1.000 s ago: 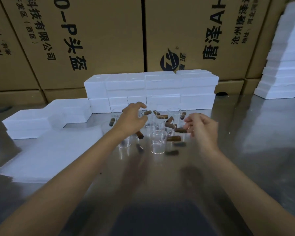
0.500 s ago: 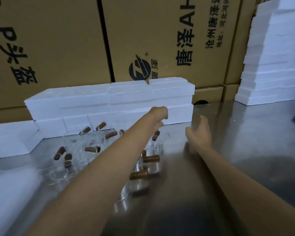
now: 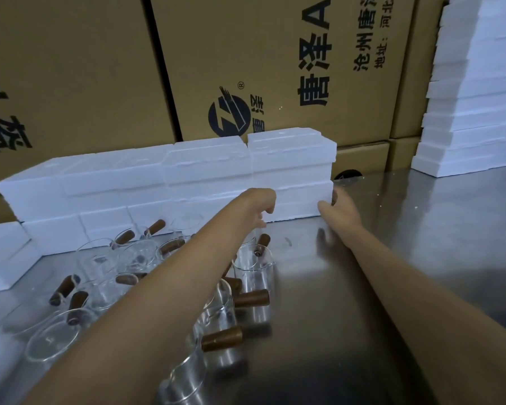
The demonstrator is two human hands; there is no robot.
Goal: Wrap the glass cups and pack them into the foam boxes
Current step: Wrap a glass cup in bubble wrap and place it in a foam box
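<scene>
Several clear glass cups (image 3: 254, 270) with brown wooden handles stand crowded on the steel table (image 3: 421, 244), under and left of my left forearm. Behind them white foam boxes are stacked in a low wall. My right hand (image 3: 335, 207) holds the right end of the bottom right foam box (image 3: 298, 200), thumb on its front face and fingers round the corner. My left hand (image 3: 260, 206) is at that box's left end with fingers curled down against the front. Whether it grips the box is unclear.
Large printed cardboard cartons (image 3: 275, 54) stand right behind the foam wall. A tall pile of foam boxes (image 3: 473, 112) fills the far right. More white foam (image 3: 0, 252) lies at the left edge.
Both hands left the cups and reached forward and right to the bottom right foam box. The right hand went from open above the table to holding the box's end. The view swung right.
</scene>
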